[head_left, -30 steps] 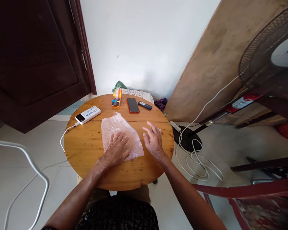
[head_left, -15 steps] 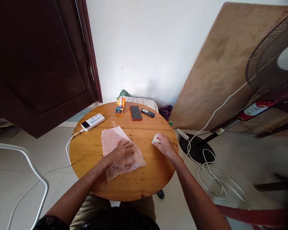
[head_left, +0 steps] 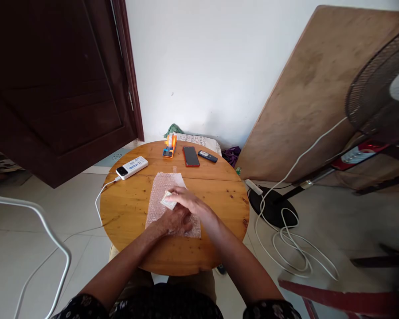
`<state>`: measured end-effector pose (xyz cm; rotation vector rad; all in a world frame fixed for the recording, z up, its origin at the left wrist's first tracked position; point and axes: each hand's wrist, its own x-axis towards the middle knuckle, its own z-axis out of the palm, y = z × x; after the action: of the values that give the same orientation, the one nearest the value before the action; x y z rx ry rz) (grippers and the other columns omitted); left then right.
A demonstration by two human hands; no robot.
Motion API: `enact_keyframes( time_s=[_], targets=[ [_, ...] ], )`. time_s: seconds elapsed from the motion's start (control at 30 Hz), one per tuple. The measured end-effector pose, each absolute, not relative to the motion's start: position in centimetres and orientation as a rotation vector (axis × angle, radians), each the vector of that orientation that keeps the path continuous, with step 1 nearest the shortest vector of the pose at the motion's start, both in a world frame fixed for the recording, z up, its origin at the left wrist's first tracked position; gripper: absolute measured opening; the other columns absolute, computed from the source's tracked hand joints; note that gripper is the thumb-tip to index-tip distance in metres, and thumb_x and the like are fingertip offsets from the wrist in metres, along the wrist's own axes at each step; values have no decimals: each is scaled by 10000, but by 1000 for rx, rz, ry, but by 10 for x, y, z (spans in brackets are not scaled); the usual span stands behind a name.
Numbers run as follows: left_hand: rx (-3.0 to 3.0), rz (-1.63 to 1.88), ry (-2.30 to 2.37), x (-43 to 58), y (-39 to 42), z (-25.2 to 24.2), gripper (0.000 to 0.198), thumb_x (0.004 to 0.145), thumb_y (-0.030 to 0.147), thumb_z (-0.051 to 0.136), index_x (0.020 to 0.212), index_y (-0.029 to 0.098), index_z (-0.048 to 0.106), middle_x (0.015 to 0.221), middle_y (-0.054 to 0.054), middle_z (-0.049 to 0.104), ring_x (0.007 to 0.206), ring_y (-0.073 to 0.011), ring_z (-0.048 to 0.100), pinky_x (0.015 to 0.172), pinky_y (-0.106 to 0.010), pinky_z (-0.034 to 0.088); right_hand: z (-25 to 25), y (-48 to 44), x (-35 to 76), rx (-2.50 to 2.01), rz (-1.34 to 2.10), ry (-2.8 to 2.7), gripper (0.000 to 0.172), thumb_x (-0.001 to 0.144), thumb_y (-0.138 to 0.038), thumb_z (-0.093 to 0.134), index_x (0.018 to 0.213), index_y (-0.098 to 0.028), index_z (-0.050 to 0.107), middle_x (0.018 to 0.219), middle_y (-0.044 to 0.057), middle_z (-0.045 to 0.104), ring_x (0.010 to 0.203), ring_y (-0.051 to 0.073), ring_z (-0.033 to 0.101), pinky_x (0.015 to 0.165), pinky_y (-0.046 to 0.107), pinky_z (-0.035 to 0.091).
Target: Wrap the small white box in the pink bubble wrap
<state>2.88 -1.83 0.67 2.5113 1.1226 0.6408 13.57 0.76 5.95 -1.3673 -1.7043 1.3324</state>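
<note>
On the round wooden counter (head_left: 219,195), bubble wrap (head_left: 159,188) lay under your left hand (head_left: 177,222), whose grip you couldn't tell behind your right hand (head_left: 188,200), which pinched a small pale box (head_left: 168,202) over the wrap, markings illegible.

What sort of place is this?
Probably a room in a home, though a small shop's back room is possible: it has a dark panelled door, a round wooden table with a phone on it, and a standing fan.
</note>
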Motion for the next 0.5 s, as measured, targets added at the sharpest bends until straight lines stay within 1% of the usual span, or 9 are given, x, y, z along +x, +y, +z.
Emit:
enact_keyframes(
  time_s=[0.07, 0.13, 0.17, 0.23, 0.27, 0.33, 0.37, 0.43, 0.5],
  targets=[
    [2611, 510, 912, 24, -23, 13, 359, 785, 294, 638, 1115, 159, 677, 1290, -112, 643, 1297, -330, 535, 1134, -447, 431, 53, 21, 138, -1396, 1321, -1677, 83, 772, -273, 645, 802, -195, 647, 731, 14, 676, 693, 193, 636, 626, 296, 476],
    [2629, 469, 856, 15, -28, 16, 298, 803, 313, 653, 1049, 149, 692, 1351, -143, 608, 1359, -347, 471, 1174, -498, 366, 48, 29, 147, -1413, 1305, -1659, 64, 806, -250, 585, 770, -203, 609, 708, 26, 660, 665, 188, 621, 617, 299, 477],
    [2623, 484, 871, 10, -31, 16, 261, 833, 316, 634, 1031, 158, 696, 1363, -141, 603, 1371, -339, 460, 1183, -512, 346, 45, 30, 153, -1418, 1289, -1657, 63, 809, -243, 568, 764, -206, 591, 709, 26, 652, 667, 183, 614, 625, 295, 476],
    [2592, 568, 974, -3, -35, 10, 213, 892, 279, 564, 1027, 185, 699, 1341, -115, 627, 1356, -295, 483, 1181, -496, 349, 42, 30, 163, -1424, 1245, -1668, 58, 801, -253, 566, 764, -208, 564, 726, 13, 633, 692, 172, 597, 653, 282, 469],
    [2569, 624, 1076, -10, -36, 5, 241, 897, 262, 552, 1084, 190, 688, 1348, -110, 626, 1361, -292, 478, 1173, -496, 359, 40, 30, 166, -1430, 1217, -1683, 67, 790, -265, 580, 766, -207, 557, 733, 4, 620, 705, 168, 585, 664, 277, 462],
    [2505, 682, 1349, -25, -38, -6, 382, 859, 250, 588, 1230, 172, 634, 1386, -137, 596, 1362, -321, 472, 1148, -521, 380, 38, 28, 169, -1459, 1150, -1721, 109, 750, -281, 625, 776, -202, 554, 746, -12, 593, 716, 165, 558, 672, 274, 443],
    [2482, 663, 1429, -32, -38, -11, 442, 846, 272, 606, 1274, 160, 608, 1396, -154, 586, 1361, -337, 469, 1139, -536, 383, 37, 26, 169, -1480, 1110, -1738, 135, 726, -278, 648, 791, -201, 559, 762, -15, 585, 725, 166, 546, 677, 276, 434],
    [2477, 632, 1455, -43, -38, -18, 498, 844, 307, 608, 1313, 145, 576, 1439, -166, 549, 1376, -342, 451, 1149, -544, 366, 35, 22, 167, -1515, 1025, -1770, 197, 678, -237, 681, 837, -201, 571, 826, -9, 587, 775, 174, 537, 717, 287, 429],
    [2476, 625, 1436, -48, -40, -20, 546, 845, 321, 603, 1355, 139, 537, 1469, -162, 523, 1397, -325, 428, 1173, -531, 337, 32, 16, 165, -1510, 894, -1879, 258, 659, -185, 686, 893, -199, 578, 908, 10, 598, 848, 190, 544, 779, 307, 433]
  ],
)
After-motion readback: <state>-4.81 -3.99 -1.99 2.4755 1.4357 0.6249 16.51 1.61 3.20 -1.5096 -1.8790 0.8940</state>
